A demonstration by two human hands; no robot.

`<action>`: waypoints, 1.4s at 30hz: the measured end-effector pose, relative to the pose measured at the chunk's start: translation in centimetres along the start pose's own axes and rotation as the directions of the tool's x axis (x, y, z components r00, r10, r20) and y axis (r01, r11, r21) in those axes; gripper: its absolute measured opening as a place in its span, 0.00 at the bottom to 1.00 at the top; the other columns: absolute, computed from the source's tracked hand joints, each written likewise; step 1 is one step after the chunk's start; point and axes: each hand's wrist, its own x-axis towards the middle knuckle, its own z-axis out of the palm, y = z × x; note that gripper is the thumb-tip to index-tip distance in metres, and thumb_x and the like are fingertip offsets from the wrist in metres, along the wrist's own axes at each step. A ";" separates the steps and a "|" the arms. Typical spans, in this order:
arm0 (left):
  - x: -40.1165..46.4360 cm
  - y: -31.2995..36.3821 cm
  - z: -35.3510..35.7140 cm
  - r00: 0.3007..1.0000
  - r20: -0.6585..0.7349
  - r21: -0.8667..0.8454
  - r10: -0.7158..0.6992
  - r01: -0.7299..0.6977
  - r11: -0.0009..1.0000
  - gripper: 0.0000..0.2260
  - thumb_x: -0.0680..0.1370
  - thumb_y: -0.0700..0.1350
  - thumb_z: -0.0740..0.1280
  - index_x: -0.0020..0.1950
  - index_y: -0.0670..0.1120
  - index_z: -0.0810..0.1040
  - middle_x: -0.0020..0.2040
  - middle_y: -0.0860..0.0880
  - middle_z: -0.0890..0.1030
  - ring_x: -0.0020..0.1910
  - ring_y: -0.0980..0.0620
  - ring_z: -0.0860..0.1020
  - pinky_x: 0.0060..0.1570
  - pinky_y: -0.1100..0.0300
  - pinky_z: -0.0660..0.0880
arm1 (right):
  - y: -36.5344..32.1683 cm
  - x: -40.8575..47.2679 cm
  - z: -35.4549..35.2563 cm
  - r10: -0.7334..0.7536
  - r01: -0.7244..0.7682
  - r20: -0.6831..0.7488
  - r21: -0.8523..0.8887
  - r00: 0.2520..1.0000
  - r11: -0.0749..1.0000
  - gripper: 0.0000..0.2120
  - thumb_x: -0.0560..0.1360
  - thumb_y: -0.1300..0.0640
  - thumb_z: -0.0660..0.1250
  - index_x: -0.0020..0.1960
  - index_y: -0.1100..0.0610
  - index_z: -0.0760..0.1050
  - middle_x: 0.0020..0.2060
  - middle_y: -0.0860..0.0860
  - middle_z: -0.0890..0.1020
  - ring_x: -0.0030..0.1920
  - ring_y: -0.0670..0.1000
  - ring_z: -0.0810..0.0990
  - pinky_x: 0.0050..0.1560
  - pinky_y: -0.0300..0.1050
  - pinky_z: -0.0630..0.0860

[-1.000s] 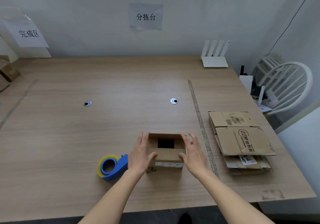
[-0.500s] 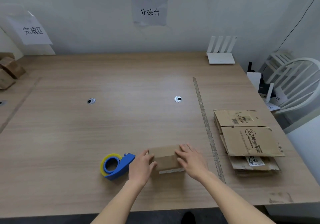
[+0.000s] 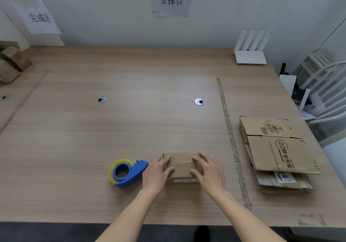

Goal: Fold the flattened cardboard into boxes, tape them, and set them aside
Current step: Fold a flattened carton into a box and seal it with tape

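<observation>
Two hands are pressing on the box near the table's front edge: I am seeing my left hand and right hand lying flat, fingers straight, holding its flaps closed. The tape dispenser is sitting just left; flat cardboard is lying stacked at right.

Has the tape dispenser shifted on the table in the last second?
No. The tape dispenser sits in the same spot left of the box, at the same offset from the table's left grommet; only the camera moved.
</observation>
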 end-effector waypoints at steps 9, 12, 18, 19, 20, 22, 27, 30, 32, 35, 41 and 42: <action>-0.3 -2.7 -1.3 0.998 -0.068 -0.005 0.019 -0.019 1.000 0.29 0.78 0.62 0.67 0.78 0.56 0.66 0.76 0.55 0.68 0.71 0.52 0.70 0.64 0.53 0.73 | -0.1 -0.2 0.6 0.009 -0.006 -0.042 0.063 0.999 0.998 0.19 0.76 0.41 0.70 0.65 0.39 0.74 0.71 0.41 0.70 0.70 0.47 0.67 0.62 0.46 0.69; -0.6 -6.5 -2.4 0.991 -0.121 0.117 -0.053 0.068 0.991 0.32 0.78 0.60 0.68 0.79 0.53 0.63 0.70 0.51 0.74 0.64 0.50 0.74 0.59 0.55 0.74 | -0.1 -0.2 0.6 0.000 0.003 -0.048 0.058 0.999 0.998 0.19 0.75 0.40 0.70 0.65 0.40 0.75 0.71 0.42 0.70 0.71 0.48 0.67 0.62 0.46 0.69; -0.2 -10.9 -1.6 0.964 0.074 0.262 -0.254 0.227 0.938 0.40 0.78 0.67 0.63 0.82 0.56 0.47 0.58 0.50 0.78 0.51 0.51 0.79 0.41 0.59 0.75 | 0.1 -0.4 1.1 -0.007 0.011 -0.073 0.059 0.997 0.998 0.19 0.76 0.40 0.69 0.66 0.39 0.74 0.72 0.42 0.69 0.72 0.47 0.66 0.63 0.46 0.68; 0.0 -11.2 -1.2 0.964 0.104 0.251 -0.246 0.214 0.944 0.40 0.78 0.66 0.64 0.82 0.57 0.45 0.58 0.51 0.78 0.51 0.51 0.79 0.40 0.58 0.75 | 0.1 -0.4 1.2 -0.007 0.011 -0.077 0.058 0.997 0.998 0.19 0.76 0.40 0.69 0.66 0.40 0.74 0.72 0.42 0.69 0.72 0.47 0.65 0.63 0.46 0.68; 0.2 -11.4 -1.0 0.962 0.122 0.225 -0.242 0.211 0.951 0.39 0.78 0.65 0.64 0.82 0.58 0.46 0.58 0.51 0.78 0.51 0.51 0.79 0.39 0.58 0.75 | 0.2 -0.4 1.3 -0.007 0.012 -0.082 0.057 0.997 0.998 0.19 0.76 0.40 0.69 0.66 0.39 0.74 0.72 0.42 0.69 0.72 0.47 0.65 0.63 0.46 0.68; 0.5 -12.0 -0.9 0.962 0.137 0.137 -0.238 0.219 0.966 0.35 0.80 0.60 0.65 0.81 0.60 0.49 0.57 0.52 0.77 0.51 0.52 0.77 0.40 0.58 0.74 | 0.2 -0.4 1.3 -0.015 0.019 -0.090 0.043 0.996 0.999 0.19 0.76 0.40 0.68 0.66 0.39 0.74 0.72 0.42 0.70 0.72 0.47 0.65 0.63 0.46 0.68; 0.0 -12.6 -3.8 0.973 0.218 -0.206 -0.077 0.123 0.971 0.27 0.78 0.50 0.69 0.75 0.61 0.65 0.59 0.56 0.78 0.57 0.52 0.77 0.54 0.56 0.75 | 0.0 0.3 0.7 -0.076 0.077 -0.091 0.005 0.993 0.997 0.20 0.75 0.42 0.71 0.66 0.44 0.77 0.67 0.43 0.74 0.67 0.48 0.68 0.61 0.46 0.69; -0.1 -11.3 -7.1 0.966 0.257 -0.300 0.008 0.072 0.951 0.24 0.72 0.54 0.68 0.68 0.66 0.71 0.54 0.58 0.81 0.50 0.58 0.80 0.51 0.56 0.78 | -0.3 0.8 0.4 -0.104 0.107 -0.029 0.100 0.994 0.989 0.21 0.74 0.48 0.74 0.65 0.49 0.78 0.65 0.46 0.75 0.65 0.50 0.72 0.63 0.44 0.71; 0.3 -9.6 -9.1 0.959 0.278 -0.335 0.059 0.040 0.941 0.25 0.71 0.57 0.69 0.67 0.67 0.71 0.52 0.58 0.83 0.48 0.57 0.81 0.48 0.56 0.79 | -0.6 1.2 0.2 -0.106 0.099 0.038 0.149 0.994 0.984 0.21 0.75 0.52 0.74 0.66 0.50 0.77 0.65 0.46 0.73 0.65 0.49 0.73 0.64 0.42 0.71; 1.1 -6.0 -11.0 0.947 0.292 -0.361 0.135 -0.021 0.932 0.26 0.69 0.66 0.74 0.65 0.67 0.73 0.52 0.61 0.83 0.48 0.59 0.82 0.47 0.61 0.78 | -1.4 1.6 -0.1 -0.102 0.077 0.112 0.209 0.988 0.975 0.20 0.75 0.59 0.73 0.66 0.50 0.77 0.66 0.46 0.72 0.61 0.48 0.76 0.62 0.39 0.72; 2.5 0.8 -10.0 0.877 0.406 -0.215 0.258 -0.183 0.959 0.24 0.68 0.71 0.70 0.63 0.71 0.73 0.50 0.66 0.82 0.46 0.63 0.81 0.47 0.57 0.80 | -1.4 0.9 -1.9 -0.041 -0.126 0.234 0.656 0.971 0.744 0.15 0.80 0.61 0.66 0.66 0.53 0.78 0.65 0.50 0.75 0.56 0.46 0.78 0.58 0.31 0.74; 2.7 1.4 -9.8 0.871 0.413 -0.185 0.265 -0.205 0.961 0.23 0.68 0.71 0.69 0.62 0.72 0.73 0.50 0.66 0.82 0.46 0.63 0.81 0.48 0.55 0.80 | -1.7 0.8 -2.5 -0.024 -0.222 0.303 0.745 0.953 0.629 0.13 0.83 0.58 0.63 0.66 0.52 0.78 0.64 0.50 0.78 0.59 0.45 0.77 0.60 0.31 0.72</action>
